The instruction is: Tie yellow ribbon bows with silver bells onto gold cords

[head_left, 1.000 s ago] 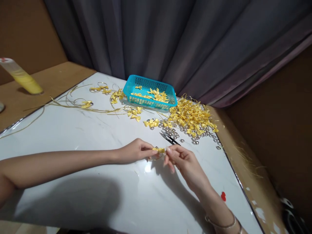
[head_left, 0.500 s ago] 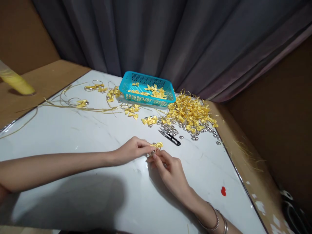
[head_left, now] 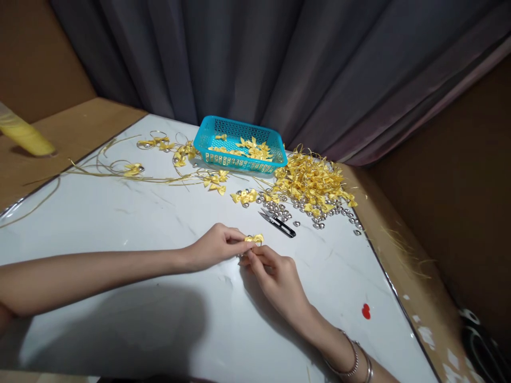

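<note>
My left hand (head_left: pixel 215 247) pinches a small yellow ribbon bow (head_left: pixel 254 239) just above the white marble-pattern table (head_left: pixel 120 223). My right hand (head_left: pixel 275 276) meets it from below, its fingertips closed on the same bow. Black thread snips (head_left: pixel 278 223) lie a short way behind the hands. Beyond them sits a heap of yellow bows (head_left: pixel 313 183) with silver beads (head_left: pixel 279 208) scattered along its front edge.
A turquoise basket (head_left: pixel 243 154) with several bows stands at the back by the grey curtain. Thin yellow strands with bows (head_left: pixel 136 170) trail across the back left. A yellow roll (head_left: pixel 24 137) lies on the wooden surface at left. A red spot (head_left: pixel 366 311) marks the table near the right edge.
My right hand moved from the bow's right side to beneath it, close against my left fingertips. The view shifted slightly; both hands stay on the bow.
</note>
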The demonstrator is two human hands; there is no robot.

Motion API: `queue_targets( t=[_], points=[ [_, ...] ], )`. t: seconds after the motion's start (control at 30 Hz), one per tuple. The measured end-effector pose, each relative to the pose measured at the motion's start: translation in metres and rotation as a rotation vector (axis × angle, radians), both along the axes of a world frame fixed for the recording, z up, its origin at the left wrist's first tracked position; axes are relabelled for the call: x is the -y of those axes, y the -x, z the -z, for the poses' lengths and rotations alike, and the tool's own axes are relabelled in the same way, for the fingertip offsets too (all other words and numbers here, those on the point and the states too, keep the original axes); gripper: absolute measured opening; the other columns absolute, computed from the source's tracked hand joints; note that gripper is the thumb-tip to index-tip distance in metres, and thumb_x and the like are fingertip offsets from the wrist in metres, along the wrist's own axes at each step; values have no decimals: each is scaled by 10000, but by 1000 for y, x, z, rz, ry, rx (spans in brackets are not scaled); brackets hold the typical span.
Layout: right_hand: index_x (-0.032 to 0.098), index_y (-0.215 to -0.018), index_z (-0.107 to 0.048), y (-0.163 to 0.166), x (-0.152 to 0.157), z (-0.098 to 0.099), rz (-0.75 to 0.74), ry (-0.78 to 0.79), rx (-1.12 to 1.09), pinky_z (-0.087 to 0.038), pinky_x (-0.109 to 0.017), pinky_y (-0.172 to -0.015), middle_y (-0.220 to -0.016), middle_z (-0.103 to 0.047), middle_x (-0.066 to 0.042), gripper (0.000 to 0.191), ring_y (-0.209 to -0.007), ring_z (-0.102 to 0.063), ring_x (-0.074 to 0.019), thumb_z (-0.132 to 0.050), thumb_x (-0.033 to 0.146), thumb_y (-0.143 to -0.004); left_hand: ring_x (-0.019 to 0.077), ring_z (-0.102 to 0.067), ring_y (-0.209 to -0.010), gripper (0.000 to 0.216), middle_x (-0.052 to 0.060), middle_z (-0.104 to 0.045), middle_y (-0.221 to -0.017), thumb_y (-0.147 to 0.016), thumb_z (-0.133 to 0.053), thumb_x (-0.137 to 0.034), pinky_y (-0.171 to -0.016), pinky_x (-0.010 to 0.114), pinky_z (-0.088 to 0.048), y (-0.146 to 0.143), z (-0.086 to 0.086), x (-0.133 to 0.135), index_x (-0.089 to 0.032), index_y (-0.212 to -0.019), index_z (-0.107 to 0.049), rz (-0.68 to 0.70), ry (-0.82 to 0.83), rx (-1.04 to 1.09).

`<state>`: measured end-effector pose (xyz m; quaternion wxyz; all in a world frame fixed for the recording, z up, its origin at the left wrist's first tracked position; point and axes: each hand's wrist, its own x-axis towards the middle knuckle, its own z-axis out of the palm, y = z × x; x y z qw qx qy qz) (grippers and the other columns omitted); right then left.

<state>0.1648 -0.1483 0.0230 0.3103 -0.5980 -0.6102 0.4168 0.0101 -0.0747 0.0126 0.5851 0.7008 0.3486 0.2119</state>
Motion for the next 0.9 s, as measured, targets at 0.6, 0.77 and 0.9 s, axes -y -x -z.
queue_targets(
  t=[0.6,0.77,0.9],
  points=[
    [169,-880,-574,-23,-16,-9,92,78,53,-429,-311,-628,-675,-654,-30,139,-586,-539,-160,-519,244,-777,82,-429,-563,334,-19,-462,-572,-814,-541,-345,-520,199,-323,1,6,1,-130,-563,-592,-71,-232,-55],
    [163,-890,-603,-24,-19,-15,145,177,-115,-416,-287,-632,-748,-635,-34,200,-672,-555,-159,-574,307,-754,78,-437,-557,314,-16,-478,-581,-815,-538,-330,-514,194,-321,2,9,0,-129,-583,-605,-81,-239,-43],
    [165,-902,-567,-23,-21,-15,122,303,-345,-416,-272,-656,-784,-616,-23,283,-717,-554,-142,-679,293,-675,72,-430,-542,313,-19,-467,-573,-818,-529,-305,-512,193,-317,3,11,-1,-129,-568,-596,-80,-282,-28]
  ],
)
